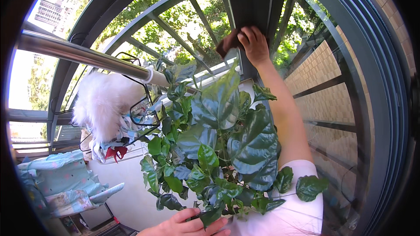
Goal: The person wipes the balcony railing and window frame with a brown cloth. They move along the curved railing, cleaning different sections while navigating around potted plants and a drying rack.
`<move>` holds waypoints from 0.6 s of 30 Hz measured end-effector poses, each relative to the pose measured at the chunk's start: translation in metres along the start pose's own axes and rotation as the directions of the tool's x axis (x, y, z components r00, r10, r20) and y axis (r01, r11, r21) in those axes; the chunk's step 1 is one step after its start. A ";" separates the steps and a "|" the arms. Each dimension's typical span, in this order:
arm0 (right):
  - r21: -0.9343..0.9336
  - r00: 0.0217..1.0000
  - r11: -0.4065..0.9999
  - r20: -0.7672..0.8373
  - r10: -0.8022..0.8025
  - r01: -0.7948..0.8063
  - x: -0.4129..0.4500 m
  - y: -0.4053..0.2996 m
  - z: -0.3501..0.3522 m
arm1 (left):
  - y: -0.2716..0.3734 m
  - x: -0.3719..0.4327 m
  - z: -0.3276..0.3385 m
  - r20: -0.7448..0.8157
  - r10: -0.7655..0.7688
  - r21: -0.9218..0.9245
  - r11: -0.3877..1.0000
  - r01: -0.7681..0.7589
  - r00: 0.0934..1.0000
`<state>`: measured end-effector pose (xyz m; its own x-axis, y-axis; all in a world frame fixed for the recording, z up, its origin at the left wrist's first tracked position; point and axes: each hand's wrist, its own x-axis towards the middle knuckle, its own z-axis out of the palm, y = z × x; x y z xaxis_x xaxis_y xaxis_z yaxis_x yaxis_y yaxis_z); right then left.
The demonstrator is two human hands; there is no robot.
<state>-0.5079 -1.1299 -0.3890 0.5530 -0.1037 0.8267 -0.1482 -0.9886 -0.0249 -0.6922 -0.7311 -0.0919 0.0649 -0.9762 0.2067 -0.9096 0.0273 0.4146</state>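
My right hand [255, 46] is stretched out past the plant, its fingers pressing a dark brown cloth [228, 44] against the dark metal window post [251, 3]. Large glossy leaves of a green houseplant [215, 105] fill the middle of the view, in front of part of my right arm. At the bottom, my left hand [192, 226] grips the plant's near lower edge, fingers curled among the leaves. Foliage hides most of what those fingers hold and any pot beneath.
A metal rail [88, 59] crosses from the left towards the plant. Beside it hang a fluffy white item [105, 98] and black wire hangers [144, 105]. Light blue fabric [65, 173] is draped lower left. Window glass and sliding tracks [384, 82] curve along the right.
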 end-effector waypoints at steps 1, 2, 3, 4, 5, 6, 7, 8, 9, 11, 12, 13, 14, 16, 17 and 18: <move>-0.011 0.994 1.000 0.108 0.007 -0.006 -0.022 0.001 0.010 | 0.001 0.000 -0.001 -0.001 -0.002 0.010 1.000 0.002 1.000; 0.014 0.995 1.000 0.101 0.008 -0.010 -0.035 -0.010 0.020 | 0.003 -0.002 -0.001 0.022 -0.036 0.039 0.999 0.035 0.999; -0.057 0.974 0.998 0.226 0.037 -0.024 -0.049 -0.007 0.021 | -0.001 -0.003 0.000 0.038 -0.040 0.049 0.998 0.039 0.998; -0.129 0.936 0.991 0.344 0.074 -0.031 -0.060 -0.002 0.024 | -0.004 -0.001 0.000 0.037 -0.031 0.044 0.999 0.030 0.999; -0.138 0.931 0.990 0.356 0.080 -0.033 -0.075 0.005 0.025 | -0.009 0.002 0.001 0.069 -0.042 0.019 0.999 0.041 0.997; -0.157 0.869 0.987 0.484 0.100 -0.026 -0.078 -0.003 0.029 | -0.004 0.002 -0.004 0.103 -0.078 0.018 0.997 0.076 0.992; -0.175 0.789 0.984 0.603 0.118 -0.013 -0.081 -0.011 0.032 | -0.001 0.000 -0.007 0.108 -0.095 0.025 0.995 0.093 0.990; -0.163 0.702 0.986 0.698 0.145 -0.042 -0.087 -0.012 0.031 | -0.002 -0.005 -0.010 0.086 -0.046 0.036 0.998 0.043 0.995; -0.189 0.654 0.967 0.712 0.256 -0.172 -0.098 -0.016 0.035 | -0.003 -0.005 -0.009 0.080 -0.015 0.054 0.998 0.010 0.997; -0.257 0.581 0.866 0.656 0.482 -0.428 -0.118 -0.014 0.034 | -0.004 -0.007 -0.005 0.039 -0.017 0.054 0.998 0.015 0.999; -0.156 0.517 0.805 0.693 0.502 -0.573 -0.113 0.004 0.022 | -0.006 -0.011 -0.005 -0.017 0.006 0.033 0.999 -0.005 1.000; -0.044 0.448 0.708 0.746 0.492 -0.705 -0.101 0.008 0.011 | -0.007 -0.015 -0.004 -0.022 -0.002 0.040 0.999 0.003 1.000; 0.101 0.497 0.631 0.715 0.492 -0.770 -0.078 -0.016 0.001 | -0.009 -0.018 -0.001 -0.019 -0.029 0.023 0.999 0.030 0.999; 0.316 0.628 0.558 0.547 0.553 -0.767 -0.012 -0.019 -0.047 | -0.011 -0.019 -0.002 -0.049 0.008 -0.013 1.000 -0.008 0.999; 0.394 0.738 0.626 0.413 0.534 -0.674 0.021 -0.020 -0.065 | -0.013 -0.017 -0.003 -0.044 0.020 -0.048 0.999 -0.022 0.999; 0.473 0.840 0.695 0.270 0.471 -0.542 0.047 -0.035 -0.061 | -0.013 -0.016 -0.002 -0.013 -0.018 -0.070 0.997 0.017 1.000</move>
<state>-0.5268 -1.0934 -0.3144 0.6161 -0.5824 0.5303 -0.0154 -0.6820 -0.7311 -0.6810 -0.7159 -0.0991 0.0866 -0.9738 0.2103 -0.8773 0.0254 0.4793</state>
